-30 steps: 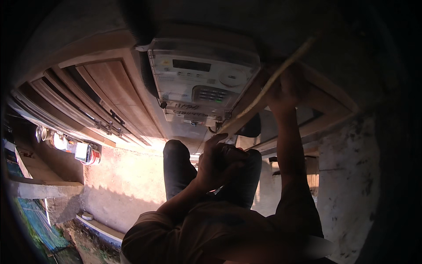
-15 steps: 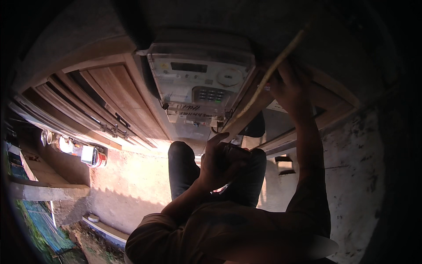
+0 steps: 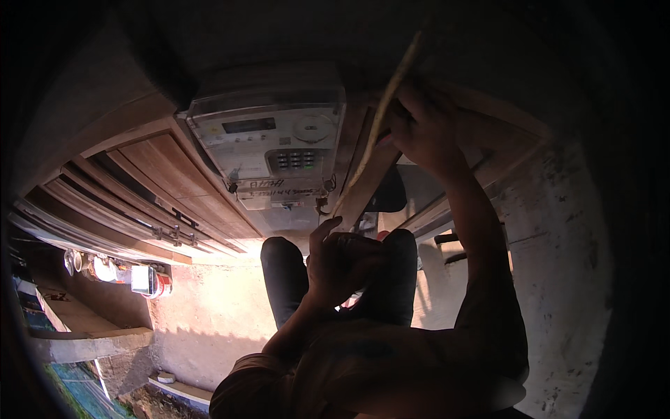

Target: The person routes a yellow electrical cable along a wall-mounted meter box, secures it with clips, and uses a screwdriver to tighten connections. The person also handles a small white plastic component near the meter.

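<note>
A pale yellow cable (image 3: 380, 119) slants from the wall above down toward my left hand (image 3: 342, 265). The fingers of that hand are curled in front of my knees, and the cable's lower end meets its raised thumb. Higher up, my right hand (image 3: 427, 136) is closed close beside the cable, fingers against it. Near its fingertips shows a small reddish piece (image 3: 384, 140), too dark to name. Left of the cable, an electricity meter (image 3: 272, 150) with a keypad and small display sits on the wall under a clear cover.
Wooden shutters (image 3: 178, 171) stand left of the meter, and a wooden frame (image 3: 502, 119) lies to the right. A dark conduit (image 3: 160, 66) runs above the meter. Containers, among them a red and white bucket (image 3: 159, 283), line the far left beside the sunlit floor (image 3: 209, 318).
The view has shifted, so the meter and cable appear farther left. Both hands stay at the cable, in much the same pose.
</note>
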`<state>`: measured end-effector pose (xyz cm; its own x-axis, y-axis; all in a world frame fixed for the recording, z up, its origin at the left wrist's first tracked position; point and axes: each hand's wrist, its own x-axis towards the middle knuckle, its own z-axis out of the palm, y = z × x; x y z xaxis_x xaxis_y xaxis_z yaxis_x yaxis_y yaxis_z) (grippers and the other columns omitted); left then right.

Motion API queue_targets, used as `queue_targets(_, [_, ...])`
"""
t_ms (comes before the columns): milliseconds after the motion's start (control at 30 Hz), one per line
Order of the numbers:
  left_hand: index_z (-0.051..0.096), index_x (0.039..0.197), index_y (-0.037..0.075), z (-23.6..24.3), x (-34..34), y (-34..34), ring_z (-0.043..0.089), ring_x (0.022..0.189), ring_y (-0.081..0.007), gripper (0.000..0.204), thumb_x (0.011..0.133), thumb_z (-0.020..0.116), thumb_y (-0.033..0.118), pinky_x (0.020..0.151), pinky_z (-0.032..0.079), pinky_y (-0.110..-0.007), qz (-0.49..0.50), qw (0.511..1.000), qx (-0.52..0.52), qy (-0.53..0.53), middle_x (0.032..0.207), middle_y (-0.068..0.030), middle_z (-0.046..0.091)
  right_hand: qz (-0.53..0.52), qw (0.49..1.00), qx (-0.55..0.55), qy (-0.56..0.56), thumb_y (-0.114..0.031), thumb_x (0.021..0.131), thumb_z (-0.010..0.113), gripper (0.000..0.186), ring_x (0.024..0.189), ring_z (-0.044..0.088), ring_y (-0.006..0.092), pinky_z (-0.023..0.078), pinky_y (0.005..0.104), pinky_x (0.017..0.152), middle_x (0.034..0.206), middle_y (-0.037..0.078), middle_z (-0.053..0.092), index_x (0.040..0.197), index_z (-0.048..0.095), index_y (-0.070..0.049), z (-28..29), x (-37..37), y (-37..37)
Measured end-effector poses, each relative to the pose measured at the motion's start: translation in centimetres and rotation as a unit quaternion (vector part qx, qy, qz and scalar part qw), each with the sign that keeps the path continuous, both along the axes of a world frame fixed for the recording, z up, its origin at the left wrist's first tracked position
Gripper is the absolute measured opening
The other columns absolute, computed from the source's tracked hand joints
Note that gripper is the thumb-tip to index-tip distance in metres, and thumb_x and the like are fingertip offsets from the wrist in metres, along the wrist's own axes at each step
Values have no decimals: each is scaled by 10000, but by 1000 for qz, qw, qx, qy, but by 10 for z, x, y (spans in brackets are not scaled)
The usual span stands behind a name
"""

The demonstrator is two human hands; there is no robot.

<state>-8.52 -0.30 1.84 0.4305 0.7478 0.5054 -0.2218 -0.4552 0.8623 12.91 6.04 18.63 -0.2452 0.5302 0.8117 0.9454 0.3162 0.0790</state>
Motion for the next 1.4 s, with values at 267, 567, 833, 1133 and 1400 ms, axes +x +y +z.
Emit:
queue_targets(267, [361, 1365, -7, 5, 7, -9, 706, 853, -189, 695, 802, 761, 71, 1056, 439, -338, 57, 996, -47, 40, 927, -49, 745, -28, 954, 50, 293, 15, 920, 678, 138, 704, 714, 152, 551, 302, 606, 873, 82, 692, 1029, 709, -64, -41, 34, -44])
queue_targets(567, [430, 1354, 16, 15, 80, 4, 719, 825, -154, 634, 841, 802, 23, 820, 563, -281, 44, 979, 191, 54, 859, -36, 725, 12, 778, 249, 577, -41, 906, 700, 185, 841, 739, 229, 586, 316, 708, 1023, 109, 728, 1090, 710, -22, -58, 127, -79])
queue_targets(833, [302, 1517, -25, 65, 137, 63, 642, 1130, -211, 811, 893, 801, 116, 1000, 486, -334, 72, 973, 218, -13, 1133, -159, 707, -96, 832, 376, 396, -60, 936, 650, 142, 776, 691, 220, 551, 342, 712, 911, 107, 705, 1063, 673, -2, -47, 117, -30])
queue_targets(1133, [310, 1579, 8, 90, 135, 76, 537, 1368, -290, 859, 883, 798, 129, 1097, 468, -393, 76, 961, 261, 45, 1527, -231, 474, -239, 869, 352, 252, -16, 844, 642, 108, 709, 703, 317, 547, 394, 652, 838, 154, 689, 950, 663, -17, -46, 91, -20])
queue_targets(1400, [294, 1589, 5, 91, 143, 84, 446, 1450, -367, 858, 895, 779, 144, 1162, 415, -430, 108, 940, 316, 74, 1589, -256, 398, -221, 845, 424, 239, -53, 833, 671, 109, 576, 670, 267, 525, 353, 532, 767, 103, 691, 939, 650, -40, -43, 105, -8])
